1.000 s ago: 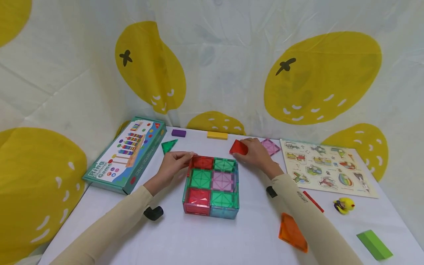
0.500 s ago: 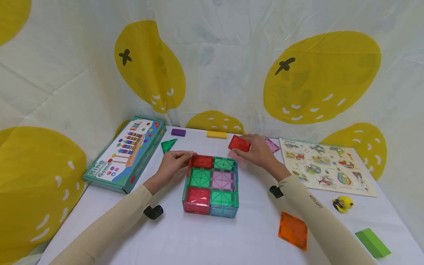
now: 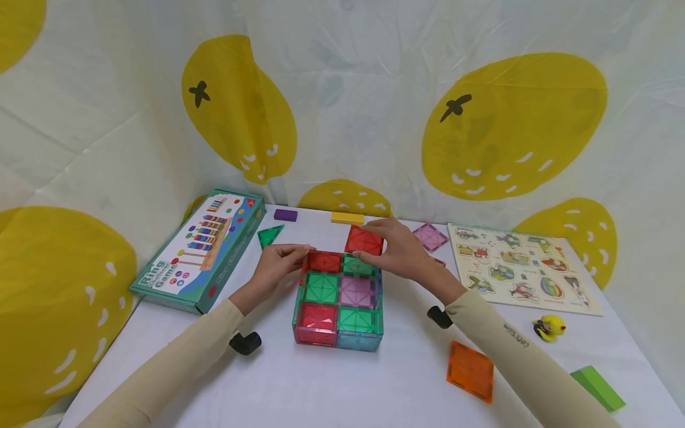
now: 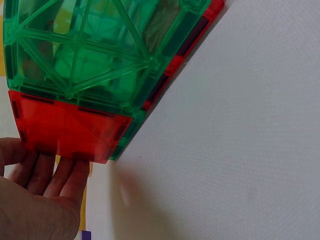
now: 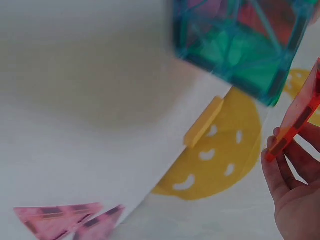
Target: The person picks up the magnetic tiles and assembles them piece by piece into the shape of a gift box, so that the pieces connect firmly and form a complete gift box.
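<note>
A low open box of translucent magnetic tiles [image 3: 357, 321], with red, green, pink and teal panels, stands mid-table in the head view. My left hand [image 3: 275, 270] holds its far left corner; in the left wrist view those fingers [image 4: 67, 180] lie against a red end tile [image 4: 70, 127]. With my right hand [image 3: 401, 252] I pinch a red square magnetic tile [image 3: 364, 239] by its right side, close above the box's far right edge. The right wrist view shows this red tile [image 5: 300, 112] raised off the table, fingertips on one side. Whether it touches the box I cannot tell.
At left lies a boxed ring game [image 3: 200, 249], with a green triangle tile [image 3: 270, 236] beside it. Purple [image 3: 285, 215] and yellow blocks [image 3: 347, 218] lie behind. To the right are a pink tile [image 3: 430, 236], picture puzzle [image 3: 516, 267], orange tile [image 3: 471, 371], yellow duck [image 3: 548, 328] and green block [image 3: 598, 387].
My right hand has lifted the red tile and carried it left, from beside the pink tile to the box's far right edge. The left hand stays at its corner.
</note>
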A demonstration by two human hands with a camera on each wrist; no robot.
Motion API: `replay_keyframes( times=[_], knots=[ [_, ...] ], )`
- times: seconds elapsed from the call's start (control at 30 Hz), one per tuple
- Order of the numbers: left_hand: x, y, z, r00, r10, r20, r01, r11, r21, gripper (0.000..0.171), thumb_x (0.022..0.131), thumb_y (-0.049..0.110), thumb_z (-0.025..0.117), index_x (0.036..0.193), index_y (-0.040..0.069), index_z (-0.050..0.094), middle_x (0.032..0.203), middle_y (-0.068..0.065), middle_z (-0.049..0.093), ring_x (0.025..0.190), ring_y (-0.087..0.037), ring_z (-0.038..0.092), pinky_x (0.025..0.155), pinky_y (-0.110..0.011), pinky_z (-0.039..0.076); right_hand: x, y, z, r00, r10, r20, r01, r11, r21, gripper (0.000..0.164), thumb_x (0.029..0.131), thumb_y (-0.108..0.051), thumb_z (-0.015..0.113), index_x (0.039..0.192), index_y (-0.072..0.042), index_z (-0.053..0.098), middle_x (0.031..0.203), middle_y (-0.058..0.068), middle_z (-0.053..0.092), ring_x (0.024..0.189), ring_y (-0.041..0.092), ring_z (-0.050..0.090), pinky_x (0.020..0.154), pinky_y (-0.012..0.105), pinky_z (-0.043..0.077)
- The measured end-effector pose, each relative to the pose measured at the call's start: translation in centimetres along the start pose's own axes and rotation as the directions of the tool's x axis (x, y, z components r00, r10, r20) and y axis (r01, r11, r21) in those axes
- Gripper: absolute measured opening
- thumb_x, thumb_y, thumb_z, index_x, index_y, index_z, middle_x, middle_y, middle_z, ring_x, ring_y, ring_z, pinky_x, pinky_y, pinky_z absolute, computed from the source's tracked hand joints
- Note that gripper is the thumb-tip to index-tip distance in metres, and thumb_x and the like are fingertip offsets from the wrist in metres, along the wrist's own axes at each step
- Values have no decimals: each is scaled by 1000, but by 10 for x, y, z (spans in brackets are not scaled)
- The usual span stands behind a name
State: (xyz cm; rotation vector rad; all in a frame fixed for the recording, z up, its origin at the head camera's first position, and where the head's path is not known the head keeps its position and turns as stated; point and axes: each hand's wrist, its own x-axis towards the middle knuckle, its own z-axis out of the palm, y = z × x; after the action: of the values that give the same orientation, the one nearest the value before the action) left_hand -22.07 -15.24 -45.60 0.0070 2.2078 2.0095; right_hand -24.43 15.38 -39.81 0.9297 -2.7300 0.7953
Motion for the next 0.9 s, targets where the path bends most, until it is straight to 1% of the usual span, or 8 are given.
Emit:
replay_keyframes(
  times=[0.07,0.23,0.33,0.6,0.8,0.9],
  knots=[
    [0,1,0,1000,-2,0,2,1000,-3,38,103,34,73,130,7,77,127,-8,74,118,-25,70,96,-35,57,1,-10,1,999,-36,22,36,999,3,62,90,-47,82,137,-8,72,135,14,68,126,32,58,96,52,57],
    [-1,2,0,1000,10,4,-10,1000,-5,38,104,33,72,130,6,76,127,-8,74,119,-26,70,97,-37,57,4,-31,8,989,-124,77,127,992,-26,61,90,-49,81,133,-7,74,129,9,70,119,25,59,88,40,60],
    [-1,1,-1,1000,20,10,-20,1000,-3,39,105,32,70,132,4,75,127,-9,74,119,-27,69,98,-39,57,6,-41,12,981,-153,119,159,986,-42,61,90,-51,80,133,-9,74,129,7,70,117,21,58,85,35,60],
    [-1,1,-1,1000,11,5,-11,1000,8,40,104,34,71,131,5,75,127,-9,74,117,-27,70,97,-38,57,13,-61,19,967,-140,214,159,985,-74,60,90,-52,80,136,-13,73,130,2,69,117,17,56,80,28,59],
    [-2,0,-1,1000,5,-5,-5,1000,4,40,105,34,70,131,4,75,128,-12,74,116,-29,71,99,-42,56,19,-73,22,958,-135,252,158,984,-75,59,90,-53,80,134,-15,74,127,0,71,113,16,58,77,24,58],
    [-1,-1,-1,1000,1,-6,-1,1000,1,38,105,33,71,130,5,76,126,-10,74,116,-29,71,99,-42,56,20,-76,24,955,-133,264,157,985,-73,58,90,-52,81,134,-15,74,127,-1,72,113,16,58,77,24,58]
  ],
)
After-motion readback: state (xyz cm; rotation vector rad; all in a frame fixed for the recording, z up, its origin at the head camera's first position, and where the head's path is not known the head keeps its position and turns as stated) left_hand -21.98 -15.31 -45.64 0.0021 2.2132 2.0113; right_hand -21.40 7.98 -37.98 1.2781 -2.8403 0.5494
